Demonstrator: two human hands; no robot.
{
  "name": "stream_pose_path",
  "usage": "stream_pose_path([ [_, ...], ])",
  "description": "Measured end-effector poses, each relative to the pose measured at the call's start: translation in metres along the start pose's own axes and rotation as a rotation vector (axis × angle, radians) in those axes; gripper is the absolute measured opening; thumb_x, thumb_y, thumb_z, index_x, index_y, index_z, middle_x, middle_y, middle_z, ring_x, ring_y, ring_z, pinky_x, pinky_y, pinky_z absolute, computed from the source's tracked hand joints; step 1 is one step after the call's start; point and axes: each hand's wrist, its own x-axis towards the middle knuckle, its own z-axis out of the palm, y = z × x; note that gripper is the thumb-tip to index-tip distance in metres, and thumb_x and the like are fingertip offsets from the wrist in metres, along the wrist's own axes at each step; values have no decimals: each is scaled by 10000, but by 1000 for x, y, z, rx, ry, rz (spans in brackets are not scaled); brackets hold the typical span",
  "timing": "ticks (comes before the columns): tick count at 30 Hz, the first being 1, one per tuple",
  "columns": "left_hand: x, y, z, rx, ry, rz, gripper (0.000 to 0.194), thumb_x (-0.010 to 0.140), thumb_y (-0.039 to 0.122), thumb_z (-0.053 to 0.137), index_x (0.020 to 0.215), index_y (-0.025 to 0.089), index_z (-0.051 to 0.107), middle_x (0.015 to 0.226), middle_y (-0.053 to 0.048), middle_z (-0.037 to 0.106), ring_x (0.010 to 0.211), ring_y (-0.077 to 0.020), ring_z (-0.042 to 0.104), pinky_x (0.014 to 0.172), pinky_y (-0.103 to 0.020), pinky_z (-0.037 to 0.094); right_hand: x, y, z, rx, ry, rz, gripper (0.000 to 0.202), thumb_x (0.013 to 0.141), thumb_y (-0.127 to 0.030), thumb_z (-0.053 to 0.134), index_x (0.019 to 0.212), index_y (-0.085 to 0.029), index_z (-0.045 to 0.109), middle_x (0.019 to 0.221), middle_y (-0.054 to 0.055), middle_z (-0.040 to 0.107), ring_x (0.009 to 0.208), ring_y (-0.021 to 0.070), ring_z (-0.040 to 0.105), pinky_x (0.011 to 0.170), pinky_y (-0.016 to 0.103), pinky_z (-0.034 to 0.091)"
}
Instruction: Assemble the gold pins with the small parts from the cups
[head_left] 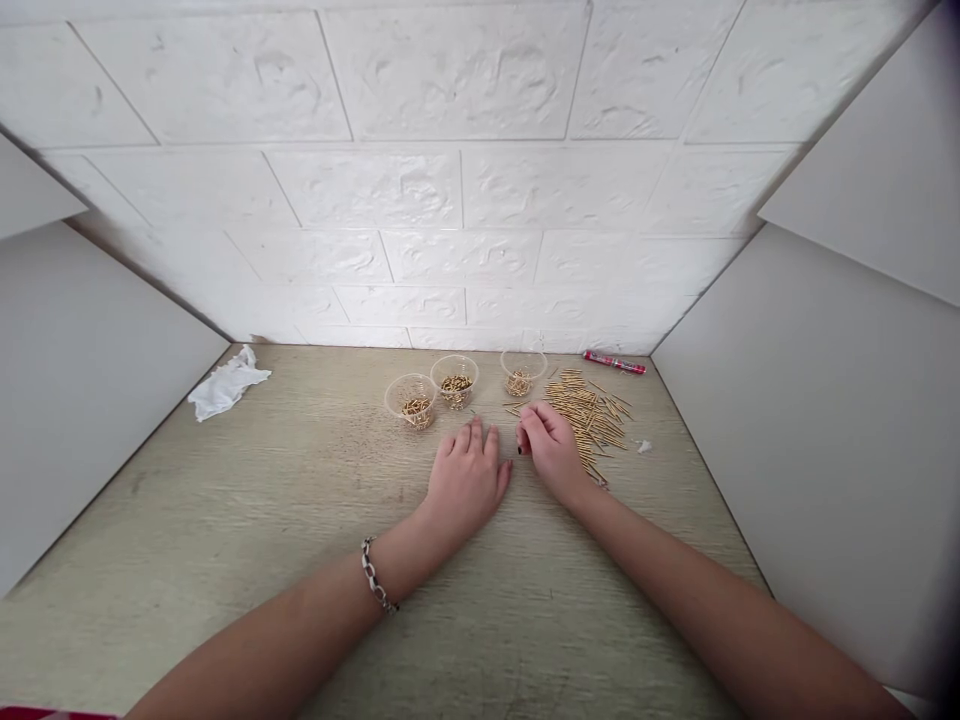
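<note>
My left hand [466,475] lies palm down on the table, its fingers stretched out and a little apart, just in front of the small clear cups. My right hand [551,450] is closed beside it, thumb and fingers curled together; whatever they hold is hidden or too small to name. A spread of thin gold-coloured metal pins [592,415] lies right behind and beside my right hand. Short gold pieces fill the bottoms of the left cup [411,400], the middle cup [455,380] and the right cup [523,372].
A crumpled white tissue [227,385] lies at the back left. At the back right is a red tube [614,362], with a small white scrap [643,446] nearer. Tiny brown specks [364,430] dot the table left of the cups. White brick-pattern wall [465,190] and side panels enclose the table.
</note>
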Motion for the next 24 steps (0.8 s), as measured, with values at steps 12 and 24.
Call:
stream_pose_path([
  [12,1,-3,9,-8,38,104,410,898,300,349,1190,53,495,1265,-201,505,1108,-276,494,841,-378,408,0,2,0,-5,-18,-1,290,850,-362,429,607,-203,429,507,-48,435,488,102,409,530,248,350],
  [24,5,-8,-6,-98,-114,383,182,854,121,419,982,109,548,944,-78,596,878,-191,528,765,-308,451,-1,-1,1,-2,10,-1,276,843,-341,435,601,-207,427,516,-47,431,498,109,403,504,247,338],
])
